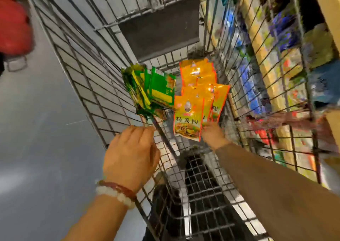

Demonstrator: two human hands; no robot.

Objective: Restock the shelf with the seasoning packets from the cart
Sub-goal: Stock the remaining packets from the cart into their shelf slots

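Inside the wire cart (103, 86) lie several orange seasoning packets (197, 82) and, to their left, a fan of green packets (156, 91). My right hand (213, 134) reaches down into the cart and pinches the lower edge of the nearest orange packet (187, 119), which stands upright. My left hand (131, 154) grips the top wire of the cart's left wall, just below the green packets. Bead bracelets sit on my left wrist. The shelf (272, 71) with stocked goods shows, blurred, through the cart's right wall.
A grey floor (36, 130) runs along the left of the cart. Something red (12, 25) stands at the upper left. A dark panel (160, 27) hangs on the cart's far wall. The cart's mesh bottom (200, 181) is bare near me.
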